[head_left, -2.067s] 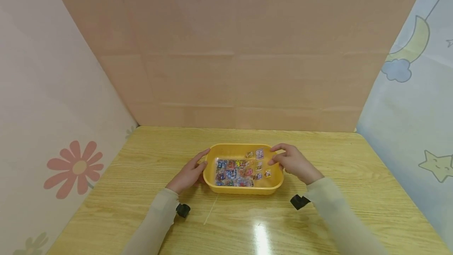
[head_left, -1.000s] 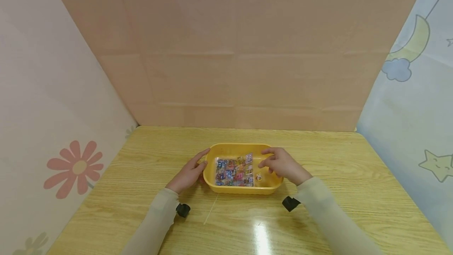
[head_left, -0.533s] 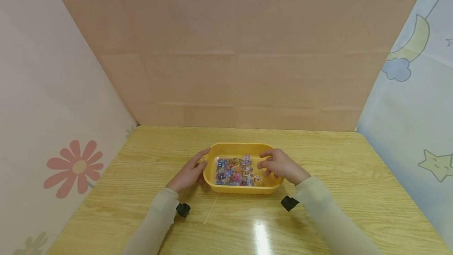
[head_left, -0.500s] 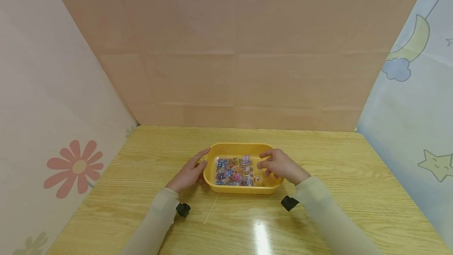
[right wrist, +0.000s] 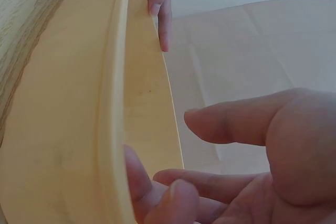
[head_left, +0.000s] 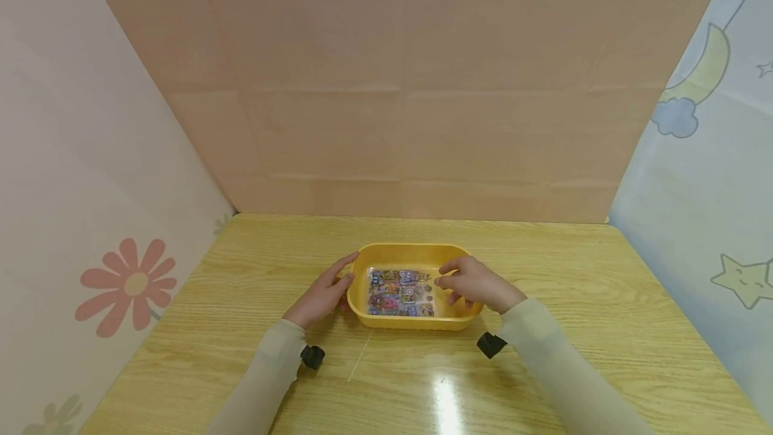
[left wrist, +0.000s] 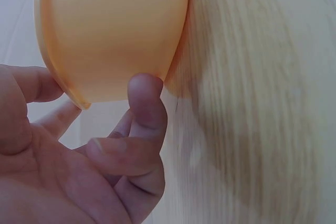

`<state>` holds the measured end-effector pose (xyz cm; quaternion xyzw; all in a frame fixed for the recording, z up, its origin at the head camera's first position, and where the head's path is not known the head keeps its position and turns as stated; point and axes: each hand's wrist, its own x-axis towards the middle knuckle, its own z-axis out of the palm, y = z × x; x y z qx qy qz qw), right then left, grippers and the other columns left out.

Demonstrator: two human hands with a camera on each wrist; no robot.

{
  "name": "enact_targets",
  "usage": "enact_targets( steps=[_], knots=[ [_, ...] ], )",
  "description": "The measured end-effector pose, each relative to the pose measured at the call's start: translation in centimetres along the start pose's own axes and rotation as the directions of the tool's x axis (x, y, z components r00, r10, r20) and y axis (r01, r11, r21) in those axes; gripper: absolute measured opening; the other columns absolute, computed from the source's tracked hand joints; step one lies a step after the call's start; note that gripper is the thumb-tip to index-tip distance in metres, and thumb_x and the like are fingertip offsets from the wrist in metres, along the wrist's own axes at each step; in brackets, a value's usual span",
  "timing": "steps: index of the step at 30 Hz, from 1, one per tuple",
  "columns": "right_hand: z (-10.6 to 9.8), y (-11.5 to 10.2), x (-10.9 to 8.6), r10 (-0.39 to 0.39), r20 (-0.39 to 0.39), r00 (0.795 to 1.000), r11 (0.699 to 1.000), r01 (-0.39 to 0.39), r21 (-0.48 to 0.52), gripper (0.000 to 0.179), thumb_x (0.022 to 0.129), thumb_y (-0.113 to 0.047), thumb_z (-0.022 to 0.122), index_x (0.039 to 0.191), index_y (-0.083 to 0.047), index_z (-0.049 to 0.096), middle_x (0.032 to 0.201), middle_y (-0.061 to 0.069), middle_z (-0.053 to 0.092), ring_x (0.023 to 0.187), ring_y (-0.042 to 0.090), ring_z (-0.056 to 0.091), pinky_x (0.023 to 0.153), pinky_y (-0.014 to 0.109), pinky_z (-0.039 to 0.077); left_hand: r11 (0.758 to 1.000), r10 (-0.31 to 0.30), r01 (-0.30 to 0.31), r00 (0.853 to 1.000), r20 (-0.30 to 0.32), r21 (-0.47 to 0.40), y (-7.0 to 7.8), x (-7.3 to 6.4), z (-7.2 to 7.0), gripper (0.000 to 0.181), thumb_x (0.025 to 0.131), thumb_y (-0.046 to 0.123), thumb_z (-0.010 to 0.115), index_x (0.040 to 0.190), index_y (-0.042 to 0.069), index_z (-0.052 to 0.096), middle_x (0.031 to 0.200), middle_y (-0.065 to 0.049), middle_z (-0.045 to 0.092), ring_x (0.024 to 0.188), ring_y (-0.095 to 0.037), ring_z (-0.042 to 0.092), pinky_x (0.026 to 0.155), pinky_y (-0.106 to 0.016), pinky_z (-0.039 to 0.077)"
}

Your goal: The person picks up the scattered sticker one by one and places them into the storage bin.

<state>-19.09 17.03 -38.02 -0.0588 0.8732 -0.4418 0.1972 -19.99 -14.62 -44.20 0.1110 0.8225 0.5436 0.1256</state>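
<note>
A yellow plastic tray with rounded corners lies on the table in the head view. Several small clear pieces with colourful cartoon prints cover the left and middle of its floor; whether they are stickers or packets I cannot tell. My left hand grips the tray's left end, thumb at the rim and curled fingers against the outer wall in the left wrist view. Over the tray's right side reaches my right hand, fingers loosely bent. The right wrist view shows its thumb apart from the fingers, nothing visible between them.
A thin pale strip lies on the wooden table in front of the tray. A brown paper-like backing rises behind the table. Patterned walls stand left and right. Black wrist cameras hang under both sleeves.
The right hand has moved left inside the tray. The loose printed pieces that lay at the right side have shifted left over the others. The left hand keeps its place.
</note>
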Motion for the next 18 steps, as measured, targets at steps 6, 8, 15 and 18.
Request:
enact_targets(
  steps=[6, 8, 15, 18],
  knots=[
    [0.0, 0.2, 0.0, -0.004, -0.016, 1.0, 1.0, 0.004, 0.008, 0.049, 0.1, -0.021, 0.061, 0.139, 0.007, 0.051, 0.122, 0.022, 0.066, 0.071, 0.027, 0.067, 0.046, 0.028, 0.041, 1.0, -0.001, 0.001, 1.0, 0.0, -0.002, 0.0, 0.2, 0.1, 0.053, 0.109, 0.027, 0.043, 0.16, 0.023, 0.028, 0.077, -0.009, 0.058, 0.073, -0.041, 0.057, 0.063, -0.038, 0.046],
    [-0.2, 0.3, -0.1, -0.015, -0.022, 1.0, 1.0, 0.015, 0.013, 0.049, 0.1, -0.021, 0.06, 0.14, 0.007, 0.051, 0.123, 0.023, 0.066, 0.074, 0.027, 0.067, 0.048, 0.029, 0.042, 1.0, 0.001, -0.001, 1.0, -0.006, 0.007, 0.0, 0.2, 0.1, 0.052, 0.109, 0.027, 0.043, 0.159, 0.024, 0.029, 0.079, -0.009, 0.059, 0.072, -0.037, 0.058, 0.063, -0.037, 0.045],
    [-0.8, 1.5, -1.0, -0.1, -0.159, 0.982, 0.995, 0.097, -0.028, 0.043, 0.101, -0.022, 0.061, 0.138, 0.0, 0.054, 0.126, 0.019, 0.062, 0.081, 0.028, 0.068, 0.056, 0.033, 0.05, 0.998, 0.005, -0.002, 0.999, -0.05, 0.064, 0.0, 0.0, 0.4, 0.053, 0.108, 0.028, 0.046, 0.159, 0.03, 0.028, 0.097, -0.011, 0.063, 0.079, -0.02, 0.06, 0.073, -0.036, 0.049],
    [-1.4, 2.4, -1.6, -0.181, -0.27, 0.946, 0.976, 0.14, -0.165, 0.043, 0.101, -0.024, 0.061, 0.136, 0.001, 0.056, 0.128, 0.022, 0.06, 0.078, 0.022, 0.067, 0.063, 0.033, 0.054, 0.989, 0.024, -0.007, 0.993, -0.112, 0.148, -0.1, -0.3, 0.3, 0.058, 0.108, 0.03, 0.045, 0.16, 0.032, 0.021, 0.105, -0.01, 0.063, 0.086, -0.02, 0.06, 0.079, -0.039, 0.05]
  ],
)
